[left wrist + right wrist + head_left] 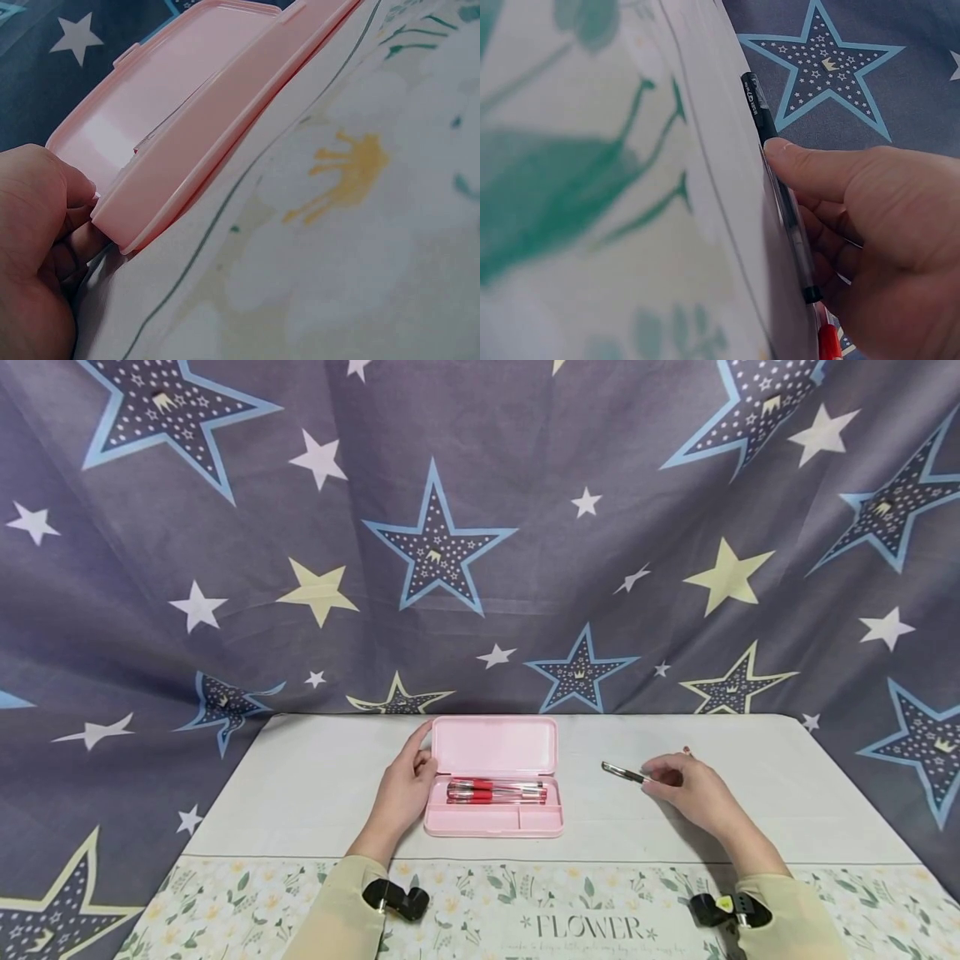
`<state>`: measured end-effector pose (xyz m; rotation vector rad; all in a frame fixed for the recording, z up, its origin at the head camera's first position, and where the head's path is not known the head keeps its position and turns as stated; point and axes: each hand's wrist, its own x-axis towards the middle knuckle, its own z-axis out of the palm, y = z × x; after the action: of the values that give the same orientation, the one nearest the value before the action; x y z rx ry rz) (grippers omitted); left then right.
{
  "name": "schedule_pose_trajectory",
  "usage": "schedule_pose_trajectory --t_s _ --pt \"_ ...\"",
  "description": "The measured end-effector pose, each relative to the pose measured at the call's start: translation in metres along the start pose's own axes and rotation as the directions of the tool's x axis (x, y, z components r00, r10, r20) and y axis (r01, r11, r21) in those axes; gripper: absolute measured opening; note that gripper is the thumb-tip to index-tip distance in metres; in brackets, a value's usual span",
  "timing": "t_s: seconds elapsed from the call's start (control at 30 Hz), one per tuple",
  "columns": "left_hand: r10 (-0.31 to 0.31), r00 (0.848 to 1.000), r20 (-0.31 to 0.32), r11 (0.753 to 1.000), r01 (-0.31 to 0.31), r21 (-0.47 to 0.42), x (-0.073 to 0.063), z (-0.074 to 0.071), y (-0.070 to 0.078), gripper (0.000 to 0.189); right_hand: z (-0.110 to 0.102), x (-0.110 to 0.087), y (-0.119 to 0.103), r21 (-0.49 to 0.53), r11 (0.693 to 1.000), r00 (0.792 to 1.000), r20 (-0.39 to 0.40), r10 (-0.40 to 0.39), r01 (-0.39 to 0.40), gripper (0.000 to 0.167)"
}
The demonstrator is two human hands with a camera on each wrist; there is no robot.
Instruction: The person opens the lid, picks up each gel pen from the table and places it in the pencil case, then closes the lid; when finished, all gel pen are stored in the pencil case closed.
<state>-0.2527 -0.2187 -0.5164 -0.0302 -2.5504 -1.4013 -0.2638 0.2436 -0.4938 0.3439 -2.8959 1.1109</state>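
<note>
A pink pencil case (492, 837) lies with its lid (495, 745) up on the table. Several clear pens with red parts (495, 792) are in its long rear compartment. At the case's left side my left hand (401, 789) grips the edge, thumb near the hinge corner; the left wrist view shows fingers round the case's end (161, 169). To the right of the case, my right hand (693, 789) pinches a black gel pen (622, 772) between thumb and fingers, cap toward the left. A red pen tip (829, 341) shows beside that hand, the rest hidden.
The white table (300, 777) has a floral cloth strip (465, 902) with "FLOWER" lettering along the front. A dark star-print curtain (480, 652) hangs right behind the table's back edge. Two small front compartments of the case hold no pens. Black cameras (397, 900) sit on both wrists.
</note>
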Motion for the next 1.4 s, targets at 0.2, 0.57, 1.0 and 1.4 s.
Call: schedule_pose_trajectory --t_s 0.2,0.57,1.0,1.4 --pt "0.001 1.000 0.000 1.000 -0.001 -0.005 -0.0002 -0.0001 -0.0005 0.063 0.0008 -0.0010 -0.0001 -0.034 0.999 1.000 0.000 -0.016 0.016 0.024" --pt "0.005 1.000 0.000 1.000 -0.005 -0.003 -0.0005 0.0000 -0.0015 0.063 0.0019 -0.0017 -0.0017 -0.053 0.999 1.000 -0.003 -0.009 0.009 0.012" --pt "-0.006 1.000 0.002 1.000 0.006 -0.004 -0.0010 -0.0001 0.0002 0.063 0.0044 -0.0008 0.0007 -0.071 0.997 1.000 -0.022 -0.014 0.012 0.005" --pt "-0.009 1.000 0.005 1.000 0.009 0.003 -0.0008 -0.0001 0.0014 0.063 0.0031 -0.0013 -0.0058 -0.061 0.998 0.999 -0.045 -0.031 0.029 0.006"
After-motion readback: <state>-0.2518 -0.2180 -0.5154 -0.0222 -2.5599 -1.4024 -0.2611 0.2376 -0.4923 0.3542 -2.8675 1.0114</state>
